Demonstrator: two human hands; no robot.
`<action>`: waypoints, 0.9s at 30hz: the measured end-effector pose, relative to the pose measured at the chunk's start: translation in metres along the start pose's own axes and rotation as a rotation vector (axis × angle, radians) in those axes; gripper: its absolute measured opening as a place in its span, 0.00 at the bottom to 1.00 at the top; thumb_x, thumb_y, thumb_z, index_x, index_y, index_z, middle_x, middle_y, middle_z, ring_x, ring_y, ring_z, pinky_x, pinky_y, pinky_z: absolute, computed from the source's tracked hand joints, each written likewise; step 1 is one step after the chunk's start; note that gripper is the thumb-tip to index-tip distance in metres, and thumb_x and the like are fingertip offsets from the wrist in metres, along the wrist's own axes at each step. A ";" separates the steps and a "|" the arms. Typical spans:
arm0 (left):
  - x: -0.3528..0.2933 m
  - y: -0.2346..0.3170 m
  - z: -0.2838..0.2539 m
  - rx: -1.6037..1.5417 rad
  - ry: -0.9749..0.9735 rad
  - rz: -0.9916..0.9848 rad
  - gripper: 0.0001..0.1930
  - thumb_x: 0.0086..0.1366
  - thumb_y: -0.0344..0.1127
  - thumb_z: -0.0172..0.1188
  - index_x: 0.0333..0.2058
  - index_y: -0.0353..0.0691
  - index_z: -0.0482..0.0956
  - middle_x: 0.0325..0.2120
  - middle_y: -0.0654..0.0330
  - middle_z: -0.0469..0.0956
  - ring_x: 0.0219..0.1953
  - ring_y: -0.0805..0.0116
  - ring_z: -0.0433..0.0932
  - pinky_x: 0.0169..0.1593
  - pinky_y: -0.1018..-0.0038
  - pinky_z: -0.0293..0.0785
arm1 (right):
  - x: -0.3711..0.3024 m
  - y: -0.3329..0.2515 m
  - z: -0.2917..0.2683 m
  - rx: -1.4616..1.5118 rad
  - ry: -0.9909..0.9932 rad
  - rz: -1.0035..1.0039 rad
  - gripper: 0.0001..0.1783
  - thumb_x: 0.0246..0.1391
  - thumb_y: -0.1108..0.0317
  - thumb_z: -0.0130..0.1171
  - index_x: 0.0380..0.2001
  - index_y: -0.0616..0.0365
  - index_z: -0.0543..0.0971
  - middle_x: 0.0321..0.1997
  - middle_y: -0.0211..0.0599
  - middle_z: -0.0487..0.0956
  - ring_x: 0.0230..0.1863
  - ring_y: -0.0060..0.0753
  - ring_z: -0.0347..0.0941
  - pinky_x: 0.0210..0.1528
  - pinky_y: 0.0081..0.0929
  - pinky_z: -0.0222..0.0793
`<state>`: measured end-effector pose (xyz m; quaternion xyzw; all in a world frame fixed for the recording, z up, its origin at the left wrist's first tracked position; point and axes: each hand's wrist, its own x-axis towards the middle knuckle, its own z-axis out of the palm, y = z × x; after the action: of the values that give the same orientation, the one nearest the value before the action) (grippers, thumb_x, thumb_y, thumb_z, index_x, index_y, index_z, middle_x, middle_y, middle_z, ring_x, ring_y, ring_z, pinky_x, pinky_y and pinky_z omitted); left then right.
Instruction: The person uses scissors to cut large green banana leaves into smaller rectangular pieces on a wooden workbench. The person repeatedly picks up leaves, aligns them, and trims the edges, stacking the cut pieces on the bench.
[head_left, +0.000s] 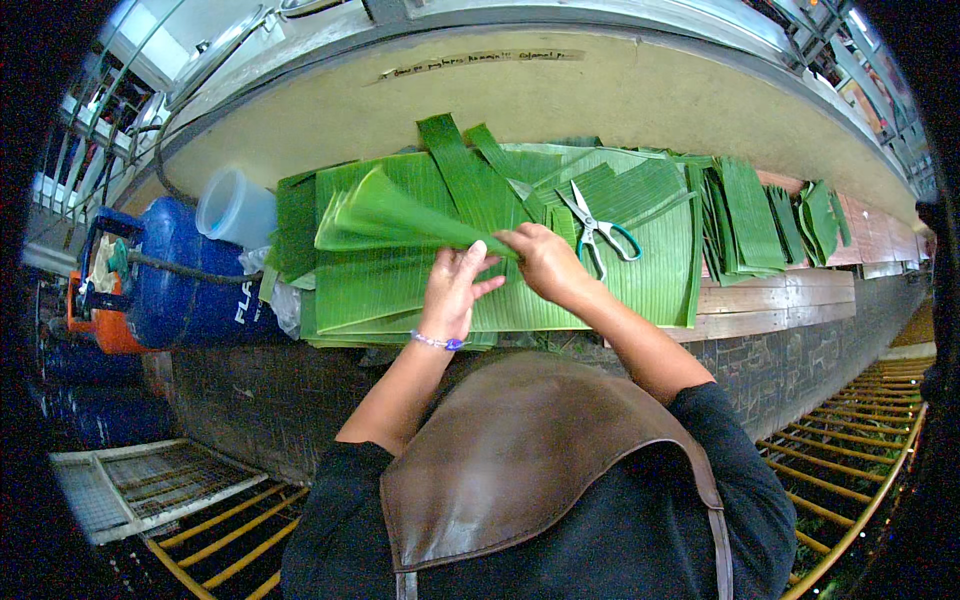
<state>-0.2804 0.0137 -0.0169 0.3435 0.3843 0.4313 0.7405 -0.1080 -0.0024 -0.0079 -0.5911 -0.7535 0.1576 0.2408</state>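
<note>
The left hand [455,287] pinches the gathered green leaf [400,215], outer fingers loose; the right hand [545,264] grips its narrow end. Folding seems the step; next likely needs a firm pinch. Over the leaf stack [400,300], the gathered leaf's long axis runs four-to-ten o'clock, flared end toward ten. Scissors [590,228] lie toward two o'clock.

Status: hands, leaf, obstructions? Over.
Left hand touching, right hand pinching narrow end of gathered leaf. Scissors on leaf sheets, beside right hand. No obstruction visible.

A translucent tub [248,212] sits beside a blue cylinder [190,280]; a white mesh panel [165,490] lies near yellow bars [222,516].
</note>
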 end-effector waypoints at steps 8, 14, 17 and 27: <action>0.032 -0.039 -0.055 0.105 0.032 -0.360 0.26 0.57 0.37 0.64 0.52 0.38 0.66 0.43 0.58 0.74 0.43 0.66 0.75 0.39 0.71 0.74 | -0.013 0.032 0.041 1.287 -0.277 0.778 0.20 0.47 0.77 0.57 0.46 0.66 0.73 0.41 0.46 0.79 0.36 0.40 0.78 0.41 0.36 0.75; 0.040 -0.079 -0.069 0.558 0.049 -0.443 0.14 0.57 0.33 0.63 0.42 0.38 0.74 0.30 0.62 0.79 0.27 0.69 0.77 0.29 0.73 0.71 | -0.025 0.048 0.080 0.861 -0.356 0.748 0.24 0.43 0.67 0.64 0.45 0.69 0.74 0.42 0.45 0.79 0.38 0.42 0.77 0.43 0.35 0.73; 0.040 -0.069 -0.061 0.528 0.002 -0.055 0.11 0.56 0.33 0.63 0.38 0.37 0.78 0.32 0.60 0.81 0.29 0.68 0.78 0.33 0.72 0.74 | -0.016 0.039 0.065 0.411 -0.318 0.475 0.25 0.45 0.61 0.63 0.42 0.70 0.74 0.40 0.57 0.78 0.39 0.50 0.77 0.44 0.39 0.71; 0.039 0.012 -0.057 1.172 0.161 0.784 0.12 0.50 0.33 0.67 0.30 0.32 0.77 0.31 0.45 0.78 0.32 0.45 0.77 0.36 0.62 0.75 | 0.026 -0.005 0.045 0.365 0.127 -0.079 0.16 0.51 0.66 0.59 0.40 0.63 0.73 0.36 0.60 0.75 0.39 0.63 0.72 0.41 0.48 0.69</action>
<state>-0.3210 0.0634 -0.0442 0.7653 0.4548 0.4123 0.1935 -0.1415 0.0231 -0.0381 -0.5162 -0.7185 0.2445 0.3970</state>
